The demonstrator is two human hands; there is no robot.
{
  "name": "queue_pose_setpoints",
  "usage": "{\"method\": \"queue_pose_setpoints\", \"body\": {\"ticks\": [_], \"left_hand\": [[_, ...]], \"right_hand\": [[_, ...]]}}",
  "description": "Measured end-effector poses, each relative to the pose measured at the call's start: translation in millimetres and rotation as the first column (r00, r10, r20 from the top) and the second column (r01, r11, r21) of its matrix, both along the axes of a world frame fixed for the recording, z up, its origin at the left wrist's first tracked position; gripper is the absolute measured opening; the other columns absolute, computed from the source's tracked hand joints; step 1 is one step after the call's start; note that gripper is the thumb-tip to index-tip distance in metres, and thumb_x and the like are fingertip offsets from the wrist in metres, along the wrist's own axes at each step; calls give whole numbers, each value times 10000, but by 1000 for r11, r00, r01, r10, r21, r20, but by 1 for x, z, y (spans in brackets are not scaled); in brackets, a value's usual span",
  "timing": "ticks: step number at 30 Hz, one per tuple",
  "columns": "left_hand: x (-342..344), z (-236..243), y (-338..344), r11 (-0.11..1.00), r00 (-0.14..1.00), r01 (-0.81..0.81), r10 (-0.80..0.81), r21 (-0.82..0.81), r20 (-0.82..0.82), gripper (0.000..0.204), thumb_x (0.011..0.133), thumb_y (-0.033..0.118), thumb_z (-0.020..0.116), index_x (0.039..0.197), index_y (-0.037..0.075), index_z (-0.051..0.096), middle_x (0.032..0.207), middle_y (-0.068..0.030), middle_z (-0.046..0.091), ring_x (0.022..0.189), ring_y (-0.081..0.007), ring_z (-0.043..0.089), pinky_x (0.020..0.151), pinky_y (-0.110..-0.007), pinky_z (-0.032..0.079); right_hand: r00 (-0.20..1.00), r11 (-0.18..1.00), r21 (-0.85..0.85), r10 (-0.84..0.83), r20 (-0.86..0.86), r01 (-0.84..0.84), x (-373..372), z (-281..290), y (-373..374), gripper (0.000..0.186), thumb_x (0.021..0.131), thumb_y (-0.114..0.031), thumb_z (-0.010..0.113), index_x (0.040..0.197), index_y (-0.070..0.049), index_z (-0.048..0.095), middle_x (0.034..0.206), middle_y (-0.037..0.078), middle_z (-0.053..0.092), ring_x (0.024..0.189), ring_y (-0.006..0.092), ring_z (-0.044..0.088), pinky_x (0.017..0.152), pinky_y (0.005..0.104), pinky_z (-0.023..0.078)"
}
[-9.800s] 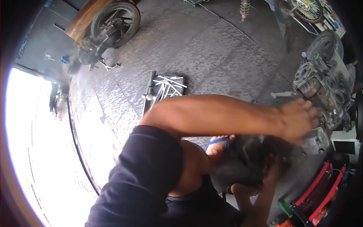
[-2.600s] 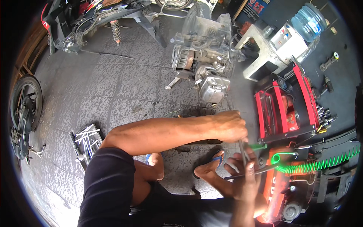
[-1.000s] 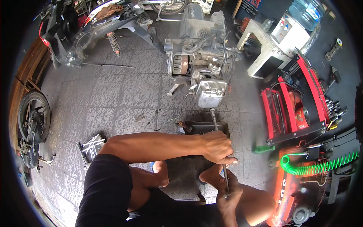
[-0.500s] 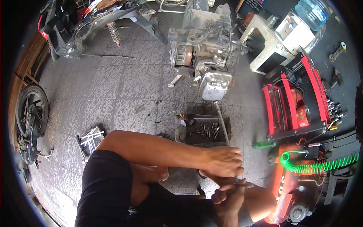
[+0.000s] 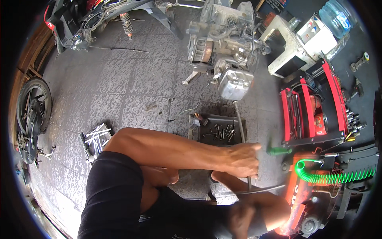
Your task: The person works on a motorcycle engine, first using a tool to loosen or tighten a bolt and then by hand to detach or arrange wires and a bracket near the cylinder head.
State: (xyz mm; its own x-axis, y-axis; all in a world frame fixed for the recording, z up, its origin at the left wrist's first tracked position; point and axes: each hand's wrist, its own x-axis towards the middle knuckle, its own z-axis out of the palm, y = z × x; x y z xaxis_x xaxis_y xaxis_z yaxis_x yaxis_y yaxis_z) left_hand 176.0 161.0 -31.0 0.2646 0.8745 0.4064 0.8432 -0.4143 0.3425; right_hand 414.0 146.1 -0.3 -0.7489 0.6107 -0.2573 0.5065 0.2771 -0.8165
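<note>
My left hand (image 5: 240, 160) is wrapped round the shaft of a long T-handle wrench (image 5: 240, 123), with its thumb side partly raised. The shaft runs from my hand up to the lower edge of a silver cover (image 5: 236, 84) on the engine (image 5: 223, 44). At the near end, the wrench's crossbar lies slantwise over my right leg. Just below the bar's left end is my right hand (image 5: 241, 218), smeared by motion; its fingers cannot be made out. Under the shaft sits a dark tray (image 5: 205, 139) with several bolts (image 5: 223, 132) and a screwdriver-like handle (image 5: 201, 118).
A red and black tool cart (image 5: 312, 137) stands at right, near an orange compressor (image 5: 296, 195) with a coiled green hose (image 5: 334, 175). On the floor lie a green bottle (image 5: 279, 151), a box of wrenches (image 5: 97, 139) and a wheel (image 5: 35, 107). A motorcycle frame (image 5: 151, 20) is far left.
My right hand has come off the crossbar and moved down toward me. The bar has turned and now points right. The whole view has shifted slightly.
</note>
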Motion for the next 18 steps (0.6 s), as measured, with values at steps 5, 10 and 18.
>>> {"method": "queue_pose_setpoints", "body": {"ticks": [5, 10, 18], "left_hand": [[-8, 2, 3, 1000, 1000, -25, 25, 11, 10, 345, 901, 368, 615, 649, 155, 716, 528, -50, 601, 535, -238, 587, 859, -370, 351], [-13, 9, -4, 999, 999, -43, 43, -4, -4, 344, 909, 354, 609, 657, 146, 718, 542, -52, 607, 575, -240, 609, 846, -378, 350], [-9, 1, -7, 994, 996, -24, 15, -111, -89, 306, 906, 312, 594, 682, 150, 726, 579, -60, 629, 631, -246, 654, 895, -406, 366]], "right_hand": [[922, 927, -173, 359, 144, -333, 7, -18, -6, 215, 854, -113, 556, 958, -41, 729, 783, 136, 697, 704, 230, 676, 729, 372, 538], [859, 910, -19, 397, 322, -414, 1, -21, -8, 237, 858, -141, 573, 1034, -75, 719, 824, 153, 713, 709, 281, 703, 696, 394, 549], [928, 834, 460, 369, -54, -305, -17, 12, 5, 536, 860, -43, 573, 1392, -54, 507, 679, 139, 635, 558, 265, 640, 560, 347, 520]]}}
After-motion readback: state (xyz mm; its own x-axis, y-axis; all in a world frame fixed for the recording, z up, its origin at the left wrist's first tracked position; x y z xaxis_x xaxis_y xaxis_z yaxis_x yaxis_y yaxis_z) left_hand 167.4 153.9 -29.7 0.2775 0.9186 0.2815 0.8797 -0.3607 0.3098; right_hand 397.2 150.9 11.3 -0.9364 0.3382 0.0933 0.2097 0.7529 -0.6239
